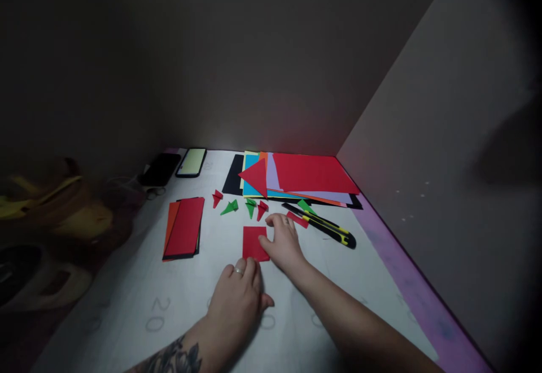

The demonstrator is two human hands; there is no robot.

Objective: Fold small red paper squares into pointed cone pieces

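paper seems to be what your red square [254,241] is made of, so expect it to be light, fairly crisp and quick to take a crease, with little weight to stop it skidding on the pale, smooth-looking table covering [339,282]. it lies flat in front of you, between your hands, its far left corner uncovered. your left hand [239,288] has its fingers bunched together at the near edge, thumb sticking out clear of the paper; your right hand [284,243] curves loosely, thumb tip at the right side and forefinger spread away from it, so neither hand pinches the square. take it by its edges or corners with light fingertips, since a hard squeeze could dent it; i can't tell whether it is one layer or several. beyond it sit a red folded piece [217,197] and a green folded piece [230,207], with another pair like them alongside, all pointed and pleated. matte rectangles [186,229] overlap to the left, a slim black-and-yellow cutter [328,228] lies to the right, and broad flat sheets [315,172] fan out behind, a sharp-cornered red triangle [256,178] on top.
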